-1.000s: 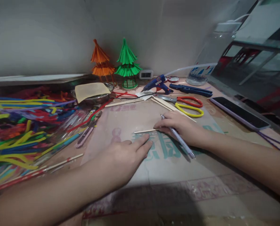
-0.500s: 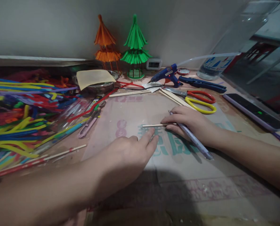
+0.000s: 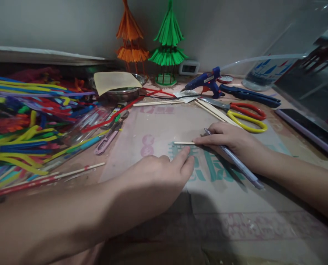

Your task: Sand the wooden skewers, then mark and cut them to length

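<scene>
The thin pale wooden stick lies flat on the counter, its right end under the right hand, which clasps a lilac plastic pen; the left hand, open, would best pin the free end firmly

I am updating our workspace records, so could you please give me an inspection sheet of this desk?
Surface: printed sheet, flat.
Work things: thin stick lying on the sheet; pen.
Clutter: pipe cleaners, scissors, glue gun, bowl, phone.
Hands: left hand flat, fingers beside the stick; right hand holds the pen, fingers on the stick.
Cables: pale line behind the glue gun, unclear whether a cord.
Surroundings: wall, orange tree, green tree.
</scene>
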`<action>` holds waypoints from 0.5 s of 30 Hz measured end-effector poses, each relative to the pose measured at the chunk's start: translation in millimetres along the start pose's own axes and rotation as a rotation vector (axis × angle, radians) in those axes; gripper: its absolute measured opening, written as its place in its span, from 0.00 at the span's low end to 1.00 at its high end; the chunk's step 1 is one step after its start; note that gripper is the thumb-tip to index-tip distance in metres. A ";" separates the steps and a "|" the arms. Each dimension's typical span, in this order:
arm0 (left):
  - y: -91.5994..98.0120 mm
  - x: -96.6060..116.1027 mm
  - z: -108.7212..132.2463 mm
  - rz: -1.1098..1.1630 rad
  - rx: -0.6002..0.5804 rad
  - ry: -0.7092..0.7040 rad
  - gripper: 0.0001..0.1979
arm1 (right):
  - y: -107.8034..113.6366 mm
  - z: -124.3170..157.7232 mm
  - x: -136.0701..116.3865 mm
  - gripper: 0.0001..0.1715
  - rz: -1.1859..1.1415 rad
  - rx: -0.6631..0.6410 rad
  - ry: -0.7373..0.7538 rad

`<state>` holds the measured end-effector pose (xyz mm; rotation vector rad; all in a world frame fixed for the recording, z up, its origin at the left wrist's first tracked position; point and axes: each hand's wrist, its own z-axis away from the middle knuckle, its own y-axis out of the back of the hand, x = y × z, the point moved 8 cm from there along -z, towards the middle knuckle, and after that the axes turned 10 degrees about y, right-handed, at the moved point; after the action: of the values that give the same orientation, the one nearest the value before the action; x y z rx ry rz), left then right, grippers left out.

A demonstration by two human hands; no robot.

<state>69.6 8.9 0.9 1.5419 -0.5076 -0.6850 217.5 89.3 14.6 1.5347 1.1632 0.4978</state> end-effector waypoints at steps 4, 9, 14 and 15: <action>0.0 -0.9 -0.3 0.007 -0.016 0.006 0.31 | 0.4 -0.7 0.7 0.20 -0.018 0.000 -0.025; 2.8 0.3 -0.8 0.027 -0.025 -0.007 0.31 | -0.1 -1.8 -0.3 0.20 -0.038 0.004 -0.024; 4.0 -1.6 -0.7 0.071 -0.034 0.030 0.31 | -1.0 -0.8 -1.1 0.20 0.017 0.011 0.019; 4.3 -1.9 -0.6 0.064 -0.035 0.035 0.31 | -1.3 -0.7 -1.8 0.20 0.030 0.010 0.035</action>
<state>69.0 10.3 5.4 1.4962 -0.5143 -0.6132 215.6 88.0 14.2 1.5597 1.1722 0.5414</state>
